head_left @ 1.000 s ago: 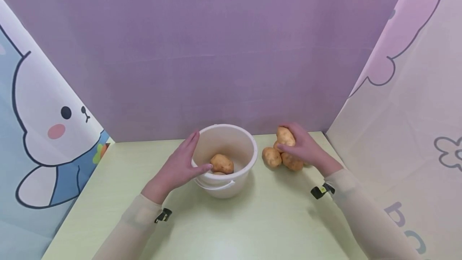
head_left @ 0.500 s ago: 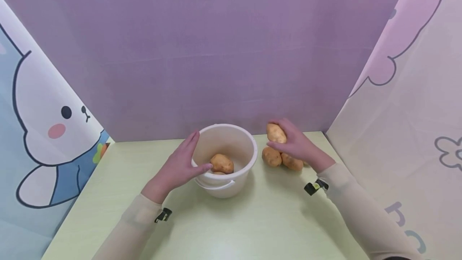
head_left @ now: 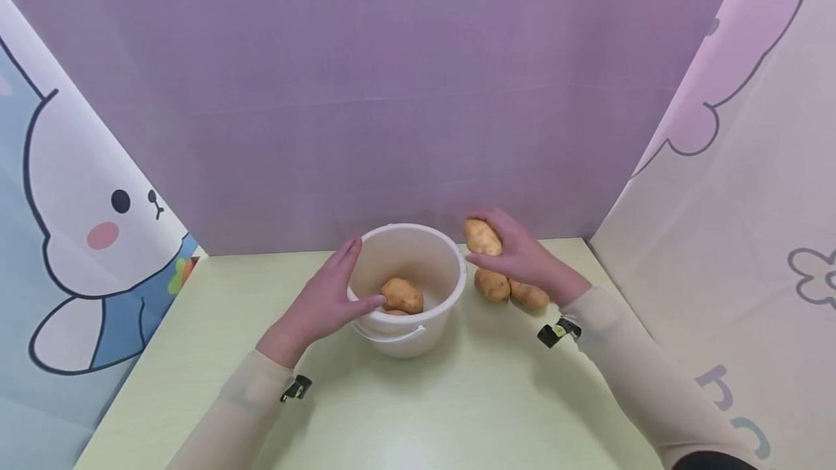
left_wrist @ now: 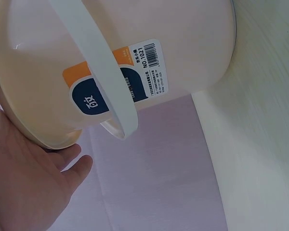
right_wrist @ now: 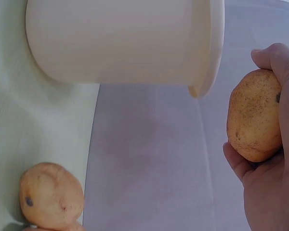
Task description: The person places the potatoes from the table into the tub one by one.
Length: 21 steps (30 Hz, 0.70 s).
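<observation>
A cream-white bucket [head_left: 405, 336] with a thin handle [head_left: 388, 338] stands on the table, potatoes [head_left: 401, 296] lying inside. My left hand [head_left: 320, 303] holds its left rim, the thumb reaching over the edge and the fingers spread along the side. In the left wrist view, the bucket's label [left_wrist: 118, 77] shows behind the handle. Just right of the bucket's rim, my right hand [head_left: 519, 252] grips a potato [head_left: 482, 237] between thumb and fingers, raised above the table. The right wrist view shows that potato [right_wrist: 255, 115] level with the rim and apart from it.
More potatoes [head_left: 493, 286] lie on the pale table [head_left: 418, 412] right of the bucket, partly under my right hand. A purple cloth backdrop [head_left: 405, 93] rises behind, and printed panels [head_left: 751, 238] flank both sides.
My right hand has lifted the potato off the pile and carried it left, close to the bucket's rim. My left hand and the bucket have stayed in place.
</observation>
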Available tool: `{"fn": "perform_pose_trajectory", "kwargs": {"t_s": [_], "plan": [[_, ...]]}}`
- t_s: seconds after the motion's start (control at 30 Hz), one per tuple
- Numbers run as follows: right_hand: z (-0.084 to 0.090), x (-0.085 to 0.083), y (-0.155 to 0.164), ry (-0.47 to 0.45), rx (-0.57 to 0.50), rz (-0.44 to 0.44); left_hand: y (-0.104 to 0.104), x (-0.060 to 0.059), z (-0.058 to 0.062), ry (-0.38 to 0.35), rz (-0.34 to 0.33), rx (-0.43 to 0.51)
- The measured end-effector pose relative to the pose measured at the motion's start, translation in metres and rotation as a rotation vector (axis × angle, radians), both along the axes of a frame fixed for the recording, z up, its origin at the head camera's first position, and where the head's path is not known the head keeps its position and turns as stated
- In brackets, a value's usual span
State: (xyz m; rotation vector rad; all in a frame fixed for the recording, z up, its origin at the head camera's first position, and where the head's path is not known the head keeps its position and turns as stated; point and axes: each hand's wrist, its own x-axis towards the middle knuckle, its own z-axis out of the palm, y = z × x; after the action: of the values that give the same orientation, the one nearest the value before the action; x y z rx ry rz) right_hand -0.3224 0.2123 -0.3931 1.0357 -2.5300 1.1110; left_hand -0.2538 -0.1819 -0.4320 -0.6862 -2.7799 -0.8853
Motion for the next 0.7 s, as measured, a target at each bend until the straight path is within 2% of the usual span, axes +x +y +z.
{"fn": "perform_pose_trajectory", "kwargs": {"t_s": [0.7], "plan": [[0.007, 0.001, -0.038, 0.019, 0.015, 0.129, 0.003, -0.001, 0.0, 0.0, 0.003, -0.004]]}}
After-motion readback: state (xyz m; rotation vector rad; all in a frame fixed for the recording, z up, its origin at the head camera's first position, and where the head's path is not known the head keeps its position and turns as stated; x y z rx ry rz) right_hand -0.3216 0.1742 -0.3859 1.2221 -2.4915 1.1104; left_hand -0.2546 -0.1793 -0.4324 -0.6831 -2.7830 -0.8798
